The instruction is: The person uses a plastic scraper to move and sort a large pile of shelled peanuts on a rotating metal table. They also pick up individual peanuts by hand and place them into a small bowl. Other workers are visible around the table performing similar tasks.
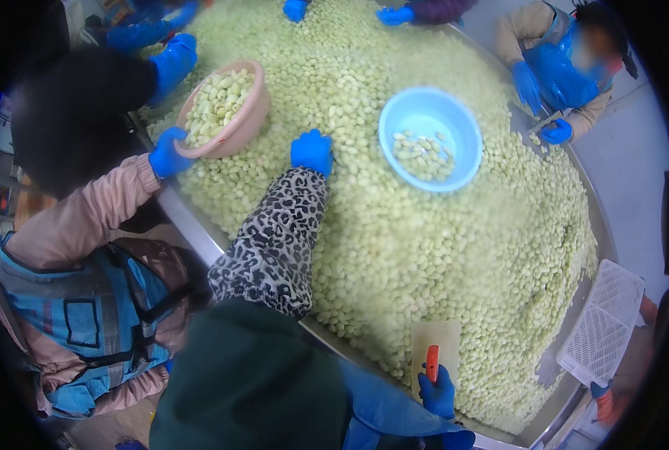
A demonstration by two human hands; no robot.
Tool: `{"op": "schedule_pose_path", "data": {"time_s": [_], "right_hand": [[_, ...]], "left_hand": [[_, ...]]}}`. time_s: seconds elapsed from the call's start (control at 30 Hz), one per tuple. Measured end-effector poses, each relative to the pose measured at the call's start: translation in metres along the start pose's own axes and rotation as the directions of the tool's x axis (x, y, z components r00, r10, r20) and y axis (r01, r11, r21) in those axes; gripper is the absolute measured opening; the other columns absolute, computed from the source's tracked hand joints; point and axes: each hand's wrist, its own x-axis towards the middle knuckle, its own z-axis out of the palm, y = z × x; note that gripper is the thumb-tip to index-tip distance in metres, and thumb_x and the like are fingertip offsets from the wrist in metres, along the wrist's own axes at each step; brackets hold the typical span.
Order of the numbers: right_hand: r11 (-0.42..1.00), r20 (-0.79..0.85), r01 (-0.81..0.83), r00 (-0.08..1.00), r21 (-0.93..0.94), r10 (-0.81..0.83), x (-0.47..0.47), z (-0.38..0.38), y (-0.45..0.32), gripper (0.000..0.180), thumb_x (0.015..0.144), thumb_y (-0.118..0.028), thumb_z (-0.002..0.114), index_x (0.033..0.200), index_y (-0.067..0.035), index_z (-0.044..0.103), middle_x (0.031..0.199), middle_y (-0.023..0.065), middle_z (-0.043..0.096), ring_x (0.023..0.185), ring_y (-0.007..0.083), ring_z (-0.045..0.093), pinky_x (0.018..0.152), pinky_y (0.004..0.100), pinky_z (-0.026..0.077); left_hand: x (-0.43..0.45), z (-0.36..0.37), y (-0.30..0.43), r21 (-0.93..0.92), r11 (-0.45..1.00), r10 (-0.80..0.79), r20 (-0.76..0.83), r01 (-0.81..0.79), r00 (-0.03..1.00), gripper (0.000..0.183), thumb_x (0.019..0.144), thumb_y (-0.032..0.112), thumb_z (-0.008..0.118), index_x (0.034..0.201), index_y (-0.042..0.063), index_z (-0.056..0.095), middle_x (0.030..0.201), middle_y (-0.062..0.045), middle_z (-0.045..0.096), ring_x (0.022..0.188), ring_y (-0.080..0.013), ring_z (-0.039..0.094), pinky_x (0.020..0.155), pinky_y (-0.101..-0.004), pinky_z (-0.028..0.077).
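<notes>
My left hand (312, 153), in a blue glove and a leopard-print sleeve, rests on a wide heap of pale green oval produce (368, 236). Its fingers look curled down, and whatever may be under them is hidden. Near the front edge, my gloved right hand (438, 392) grips the red handle of a flat, float-like trowel (434, 336). The trowel's pale rectangular plate lies on the heap. Beyond my hands and between them sits a light blue plastic bowl (388, 124) with a few pieces in its bottom.
At left, a co-worker's gloved hand (168, 153) holds the rim of a pink bowl (244, 126) full of the produce. Other gloved workers line the metal table (191, 228). A white slotted plastic crate (601, 323) stands at the right edge.
</notes>
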Motion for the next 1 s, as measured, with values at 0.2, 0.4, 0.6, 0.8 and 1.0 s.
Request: {"op": "schedule_pose_path", "data": {"time_s": [0.2,0.4,0.6,0.8,1.0], "right_hand": [[0.995,-0.022,0.096,0.995,-0.026,-0.097,-0.003,0.010,0.026,0.034,0.089,-0.027,0.072,0.115,-0.006,0.063,0.095,0.0147,0.069,0.082,0.0282,0.066,0.071,0.0399,0.053],[0.998,-0.079,0.026,0.996,-0.060,-0.031,-0.009,0.005,-0.021,0.041,0.090,-0.023,0.074,0.124,-0.005,0.062,0.101,0.0081,0.070,0.088,0.0154,0.064,0.079,0.0327,0.052],[0.997,-0.243,-0.020,0.969,0.068,0.036,-0.008,0.001,0.000,0.041,0.091,-0.024,0.072,0.126,-0.006,0.061,0.098,0.0086,0.070,0.087,0.0153,0.064,0.079,0.0334,0.052],[0.973,-0.330,-0.044,0.937,0.228,0.119,0.004,-0.072,-0.048,0.041,0.092,-0.025,0.071,0.126,-0.004,0.061,0.098,0.0118,0.070,0.089,0.0184,0.065,0.079,0.0349,0.052],[0.989,-0.596,0.114,0.803,0.096,-0.035,0.024,-0.072,-0.005,0.041,0.093,-0.034,0.067,0.117,-0.002,0.060,0.097,0.0225,0.068,0.092,0.0356,0.067,0.079,0.0442,0.050]], "left_hand": [[0.011,0.020,0.008,0.124,0.990,-0.093,0.165,0.073,0.982,0.017,0.082,0.022,0.066,0.093,0.011,0.073,0.097,-0.013,0.067,0.091,-0.0308,0.067,0.074,-0.0430,0.053],[0.023,-0.013,0.013,0.142,0.980,-0.182,0.315,0.143,0.931,0.021,0.082,0.027,0.068,0.094,0.012,0.076,0.103,-0.014,0.072,0.095,-0.0292,0.071,0.078,-0.0420,0.057],[0.023,0.001,-0.034,-0.226,0.961,-0.162,0.010,0.160,0.987,0.028,0.081,0.031,0.074,0.089,0.003,0.074,0.083,-0.014,0.072,0.074,-0.0297,0.069,0.073,-0.0396,0.055],[0.029,-0.085,0.038,-0.701,0.702,-0.157,-0.328,-0.128,0.932,0.027,0.087,0.022,0.072,0.105,0.001,0.070,0.093,-0.013,0.070,0.080,-0.0234,0.066,0.075,-0.0367,0.053],[0.010,-0.122,0.127,-0.664,0.695,0.137,-0.255,-0.277,0.957,0.043,0.090,0.013,0.068,0.131,0.005,0.059,0.115,-0.012,0.067,0.085,-0.0214,0.063,0.079,-0.0337,0.052]]}}
